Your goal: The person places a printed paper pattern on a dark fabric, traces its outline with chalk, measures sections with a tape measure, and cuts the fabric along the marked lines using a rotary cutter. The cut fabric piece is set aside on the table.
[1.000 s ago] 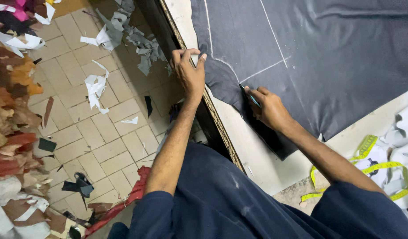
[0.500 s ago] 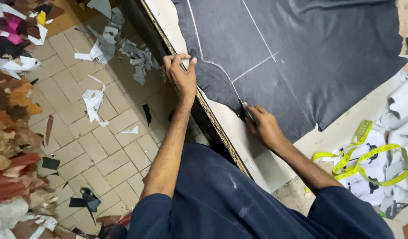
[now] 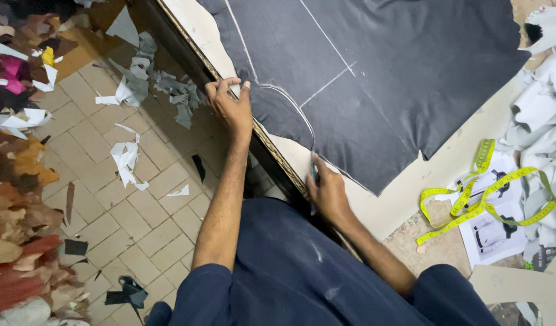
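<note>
The left hand's grip pinched the edge of the dark chalk-marked cloth on the pale worktop; the right hand, closed on a small tool, touched its lower edge.

Dark navy short-sleeved shirt, sleeves ending above elbows, whitish chalky smudges on front; forearms bare, no watch, no rings.

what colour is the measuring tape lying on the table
Bright yellow with dark markings: the coiled soft measuring tape, clearest in the head view.
</note>
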